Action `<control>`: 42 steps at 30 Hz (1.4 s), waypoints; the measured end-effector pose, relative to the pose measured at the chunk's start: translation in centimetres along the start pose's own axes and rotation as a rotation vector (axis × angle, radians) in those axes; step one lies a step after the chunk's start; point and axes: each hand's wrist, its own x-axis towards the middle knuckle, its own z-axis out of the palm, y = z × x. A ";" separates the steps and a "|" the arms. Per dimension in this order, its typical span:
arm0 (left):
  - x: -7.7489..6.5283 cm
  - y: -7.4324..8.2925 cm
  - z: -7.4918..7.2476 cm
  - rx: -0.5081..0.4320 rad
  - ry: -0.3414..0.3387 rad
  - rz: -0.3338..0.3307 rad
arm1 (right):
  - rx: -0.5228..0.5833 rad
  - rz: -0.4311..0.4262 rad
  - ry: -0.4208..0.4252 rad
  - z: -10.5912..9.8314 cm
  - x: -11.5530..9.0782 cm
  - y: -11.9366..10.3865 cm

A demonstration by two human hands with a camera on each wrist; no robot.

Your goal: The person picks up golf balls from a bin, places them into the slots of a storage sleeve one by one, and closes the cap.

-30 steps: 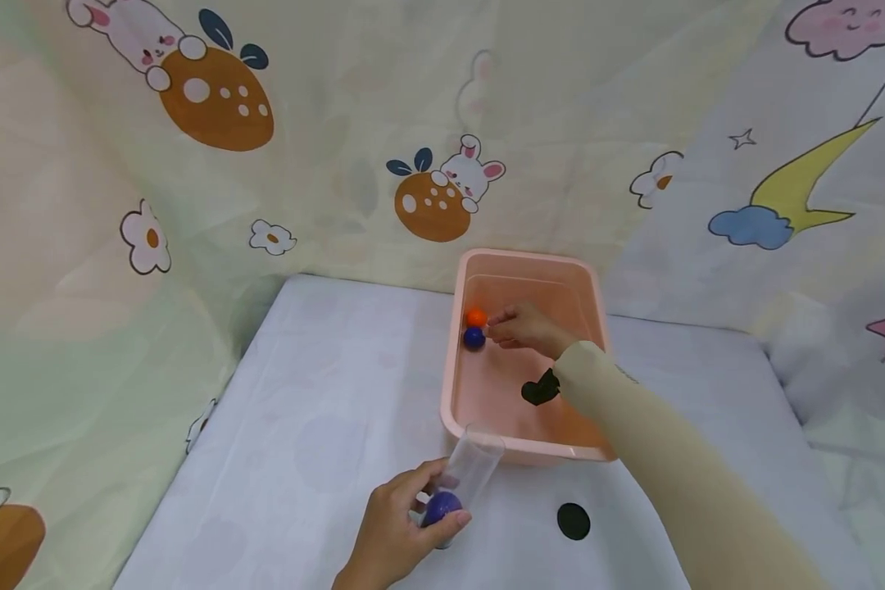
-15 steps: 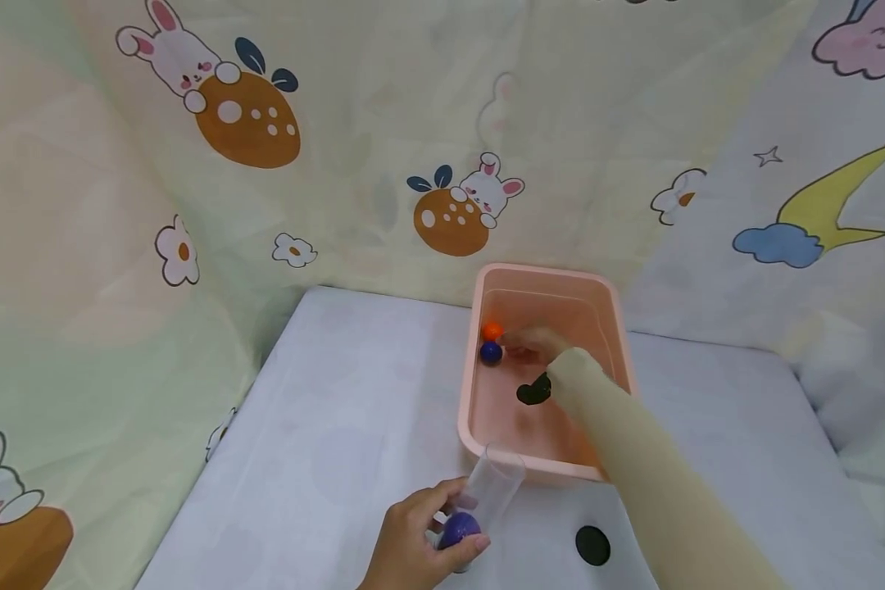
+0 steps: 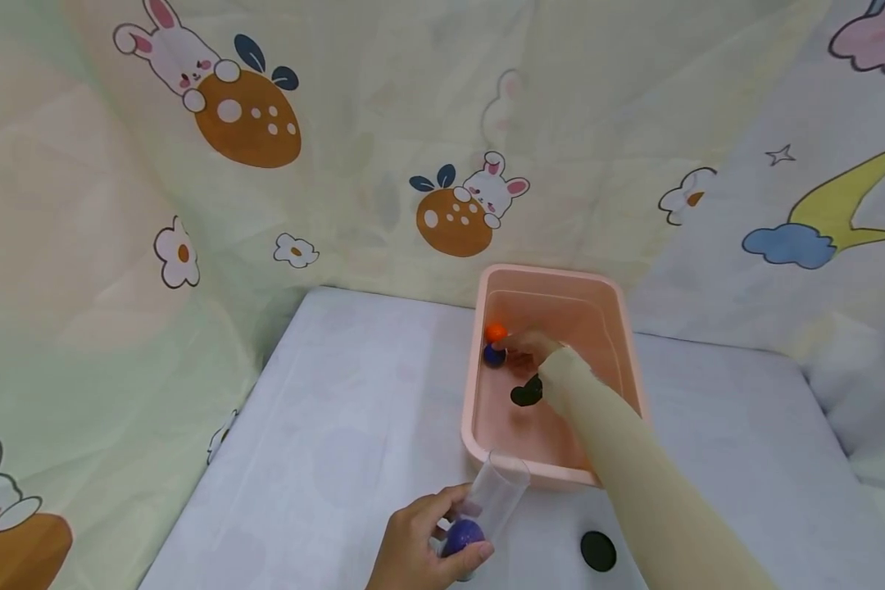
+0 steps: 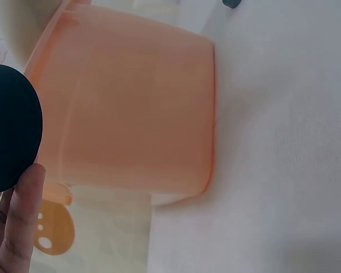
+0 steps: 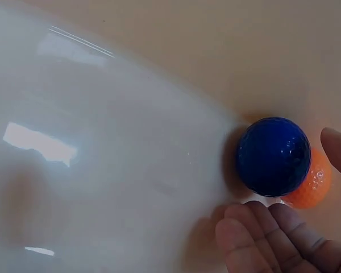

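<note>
My left hand point(image 3: 419, 539) grips a clear tube point(image 3: 505, 490) tilted toward the bin, with a purple-blue ball point(image 3: 464, 535) inside its lower end. In the left wrist view a dark round disc point(image 4: 14, 128) covers the tube's end beside a finger. Inside the pink bin point(image 3: 471, 410), my right hand point(image 3: 534, 344) reaches to a blue golf ball point(image 5: 273, 156). Its fingers point(image 5: 244, 244) lie beside this ball and the thumb point(image 5: 338, 151) stands apart on the other side. An orange golf ball point(image 5: 314, 186) sits against the blue one, partly hidden behind it.
A black disc point(image 3: 598, 551) lies on the white-covered table point(image 3: 354, 410), in front of the bin. A dark piece point(image 3: 527, 392) shows at the right wrist. The bin stands near a patterned cloth backdrop point(image 3: 361, 164), its walls rising around the right hand.
My right hand has lowered within the bin and come closer to the blue golf ball. The left hand keeps its grip on the tube. The head view has shifted slightly.
</note>
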 end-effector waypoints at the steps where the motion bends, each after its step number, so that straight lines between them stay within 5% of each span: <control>1: 0.0 0.0 0.0 -0.001 0.000 0.001 | -0.007 -0.011 -0.008 0.1 0.0 0.1; 18: 0.1 -0.4 0.2 0.026 0.017 0.018 | 0.085 -0.054 -0.081 1.0 -1.6 -0.4; 23: 0.1 -0.5 0.3 0.027 0.013 0.013 | 0.070 -0.015 -0.053 1.2 -0.6 -0.3; 34: 0.2 -1.1 0.6 0.057 0.060 0.121 | -0.022 0.026 -0.030 1.1 0.9 -0.8; 42: 0.0 -0.4 0.4 0.028 0.020 0.043 | -0.023 -0.003 -0.080 -0.3 0.4 -0.7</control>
